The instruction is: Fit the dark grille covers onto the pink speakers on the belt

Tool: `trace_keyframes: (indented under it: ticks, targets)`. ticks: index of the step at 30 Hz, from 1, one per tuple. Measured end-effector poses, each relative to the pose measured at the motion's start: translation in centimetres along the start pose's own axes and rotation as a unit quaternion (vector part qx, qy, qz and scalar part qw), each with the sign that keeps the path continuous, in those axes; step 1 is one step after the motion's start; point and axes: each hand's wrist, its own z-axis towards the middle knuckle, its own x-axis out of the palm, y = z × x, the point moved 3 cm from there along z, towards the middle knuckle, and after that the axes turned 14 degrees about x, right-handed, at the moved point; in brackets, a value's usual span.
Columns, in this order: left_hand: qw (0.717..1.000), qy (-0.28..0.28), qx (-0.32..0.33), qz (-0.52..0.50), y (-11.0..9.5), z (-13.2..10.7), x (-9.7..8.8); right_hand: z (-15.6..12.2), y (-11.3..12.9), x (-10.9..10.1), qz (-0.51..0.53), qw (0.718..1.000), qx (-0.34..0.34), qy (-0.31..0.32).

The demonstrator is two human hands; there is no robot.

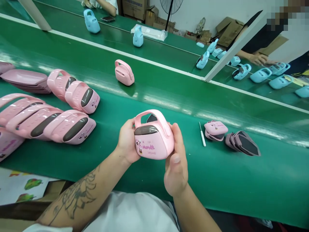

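Observation:
A pink plastic casing (154, 145) with a loop handle, a dark window and a cartoon print is held upright between my two hands above the green table. My left hand (127, 141) grips its left side, fingers partly hidden behind it. On the other side my right hand (177, 164) holds it, fingers along the edge and thumb bent towards me. Part of a dark panel (151, 118) shows through the handle opening. To the right lie a white-handled screwdriver (202, 138), a small stack of pink printed panels (216, 129) and dark-faced panels (243, 143).
Several pink handled casings (70, 127) crowd the left, near stacked pink trays (26, 79). Another pink casing (124, 73) stands on the glossy green belt (164, 87). Beyond a white rail (120, 51) are blue casings (260, 74) and two other people's arms. A slanted post (236, 42) rises at right.

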Motion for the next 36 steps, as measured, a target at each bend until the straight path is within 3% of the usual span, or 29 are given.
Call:
trace_keyframes:
  ticks: [2,4,7,9,12,15,20,23,25,27,28,30,33,36]
  targets:
    - [0.999,-0.011,-0.039,-0.002,0.0,-0.3,0.0,0.1,0.5,0.1,-0.03,0.999,-0.029,-0.003]
    - [0.999,0.019,-0.044,-0.001,-0.4,-0.7,0.0,0.6,0.7,-0.1,-0.024,0.999,-0.015,-0.035]
    - [0.987,0.159,0.016,0.013,-1.2,-1.9,0.2,1.6,0.3,-0.7,0.099,0.988,0.069,-0.095]
    - [0.962,0.253,0.089,0.046,-1.6,-2.8,0.1,2.3,-0.1,-1.0,0.206,0.963,0.132,-0.114]
    - [0.921,0.335,0.17,0.102,-1.5,-3.6,0.0,3.1,-0.3,-1.1,0.287,0.931,0.197,-0.114]
    - [0.907,0.36,0.185,0.113,-1.0,-3.5,-0.1,3.2,-0.2,-1.2,0.302,0.925,0.215,-0.083]
    - [0.904,0.351,0.203,0.136,-1.3,-3.5,0.1,2.9,0.1,-2.4,0.259,0.939,0.224,-0.019]
    - [0.896,0.37,0.209,0.127,-1.8,-3.1,0.3,3.5,1.0,-3.5,0.185,0.955,0.212,0.097]
    - [0.888,0.382,0.217,0.135,-1.9,-1.6,0.4,5.0,1.8,-4.4,0.13,0.956,0.21,0.159]
    - [0.886,0.32,0.273,0.195,-2.4,1.4,0.1,8.0,2.6,-5.6,0.049,0.973,0.189,0.126]
    - [0.88,0.218,0.334,0.258,-3.1,3.4,-0.4,10.1,3.1,-6.3,-0.003,0.984,0.164,0.073]
    - [0.867,0.095,0.385,0.302,-4.2,7.6,-1.0,14.8,3.9,-7.6,-0.104,0.987,0.11,-0.058]
    - [0.844,-0.053,0.407,0.346,-5.7,13.4,-1.8,21.7,3.7,-9.2,-0.164,0.957,0.082,-0.223]
    - [0.815,-0.114,0.416,0.388,-7.0,18.0,-1.6,25.9,2.1,-10.4,-0.217,0.907,0.078,-0.351]
